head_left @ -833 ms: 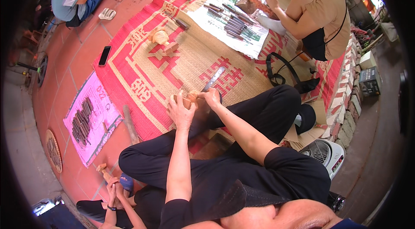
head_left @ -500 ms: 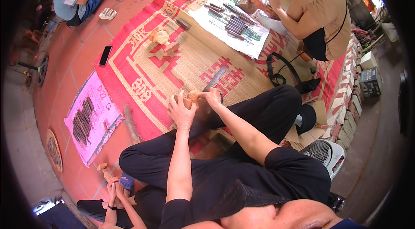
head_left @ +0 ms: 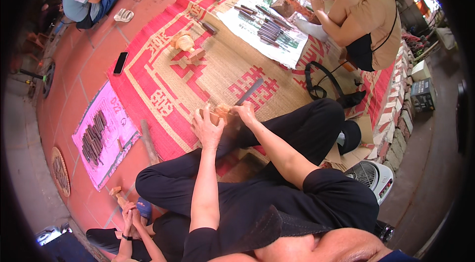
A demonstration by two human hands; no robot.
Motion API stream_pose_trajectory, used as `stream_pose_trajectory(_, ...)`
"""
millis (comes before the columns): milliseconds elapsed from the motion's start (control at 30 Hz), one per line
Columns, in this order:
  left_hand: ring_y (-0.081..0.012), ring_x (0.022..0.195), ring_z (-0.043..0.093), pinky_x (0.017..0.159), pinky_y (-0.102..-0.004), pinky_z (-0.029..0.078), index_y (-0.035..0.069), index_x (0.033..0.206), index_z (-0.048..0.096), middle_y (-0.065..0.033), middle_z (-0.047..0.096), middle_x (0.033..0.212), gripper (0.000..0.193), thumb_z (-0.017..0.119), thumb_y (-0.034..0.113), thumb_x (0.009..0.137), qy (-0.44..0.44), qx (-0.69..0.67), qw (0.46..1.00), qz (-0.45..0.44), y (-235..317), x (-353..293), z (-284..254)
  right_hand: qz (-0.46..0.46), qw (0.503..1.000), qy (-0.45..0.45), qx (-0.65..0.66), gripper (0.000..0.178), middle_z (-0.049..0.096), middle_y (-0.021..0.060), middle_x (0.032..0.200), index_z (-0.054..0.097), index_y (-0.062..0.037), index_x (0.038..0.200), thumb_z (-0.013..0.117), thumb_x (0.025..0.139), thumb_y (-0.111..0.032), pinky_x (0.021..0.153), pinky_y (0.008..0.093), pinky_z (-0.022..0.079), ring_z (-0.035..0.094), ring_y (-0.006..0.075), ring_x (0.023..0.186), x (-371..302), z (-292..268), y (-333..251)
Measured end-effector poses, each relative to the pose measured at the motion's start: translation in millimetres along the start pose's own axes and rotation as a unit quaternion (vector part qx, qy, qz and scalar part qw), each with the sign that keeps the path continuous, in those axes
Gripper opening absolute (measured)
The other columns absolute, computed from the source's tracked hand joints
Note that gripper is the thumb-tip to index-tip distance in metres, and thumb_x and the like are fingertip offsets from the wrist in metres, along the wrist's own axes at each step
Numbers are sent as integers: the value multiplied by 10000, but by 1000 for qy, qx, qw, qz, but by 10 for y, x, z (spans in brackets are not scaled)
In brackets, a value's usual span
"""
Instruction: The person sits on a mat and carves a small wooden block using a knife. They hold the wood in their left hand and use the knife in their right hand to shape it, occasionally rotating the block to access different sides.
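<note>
Over my crossed legs, my left hand (head_left: 209, 126) is closed round a small light-brown wooden carving (head_left: 222, 109), its fingers hiding much of the piece. My right hand (head_left: 244, 112) grips a knife (head_left: 250, 91) with a long dark blade that points away and to the right. The handle is hidden in my fist, which sits right against the carving. Farther off on the mat stands another pale wooden carving (head_left: 184, 43) with a block-like base. A dark-handled tool (head_left: 209, 27) lies just beyond it.
A red-and-tan woven mat (head_left: 217, 71) spreads ahead. Several carving tools (head_left: 271, 31) lie on a white cloth, more on a pink sheet (head_left: 116, 143). A phone (head_left: 120, 63) lies at the mat's left edge. People sit far right, far left and near left; a fan (head_left: 368, 175) stands beside me.
The knife blade has swung slightly to the right and lies at a flatter angle. My left hand and the carving have barely moved. The far-right person's hands have shifted a little.
</note>
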State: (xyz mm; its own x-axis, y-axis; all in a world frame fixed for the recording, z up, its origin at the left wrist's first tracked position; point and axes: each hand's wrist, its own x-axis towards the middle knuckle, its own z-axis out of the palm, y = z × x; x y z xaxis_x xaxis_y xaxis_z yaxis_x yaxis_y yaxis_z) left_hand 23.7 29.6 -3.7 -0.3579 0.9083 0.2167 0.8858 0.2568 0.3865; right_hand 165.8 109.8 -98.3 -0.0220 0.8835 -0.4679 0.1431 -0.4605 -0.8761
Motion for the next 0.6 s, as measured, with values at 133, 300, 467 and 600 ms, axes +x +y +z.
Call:
stream_pose_trajectory(133,-359,1068,489,853,-513,413,209,1263,502,-149,450,1214,649,703,348,661,-11,-3,1000,-3,6,11,8,18,998,52,33,131,663,85,676,674,15,749,689,688,-99,567,264,490,616,144,591,18,17,50)
stream_pose_trajectory(300,-358,1075,486,866,-517,407,212,1272,491,-149,447,1216,662,707,350,661,-7,-13,1000,-9,6,0,33,-35,999,-1,5,93,638,56,634,673,3,703,684,683,-87,525,264,430,576,122,571,78,23,178)
stream_pose_trajectory(467,-360,1080,483,870,-517,408,206,1259,507,-151,447,1220,653,716,352,658,-17,-10,1000,-11,-2,6,7,0,999,29,25,111,631,52,650,671,0,755,681,692,-91,554,267,465,602,147,609,3,44,62)
stream_pose_trajectory(600,-360,1085,482,872,-518,407,203,1253,511,-153,446,1222,650,722,345,655,-16,-16,1000,-7,27,4,-7,37,994,51,89,167,660,79,728,665,-4,835,685,705,-106,623,281,527,643,179,655,23,-7,108)
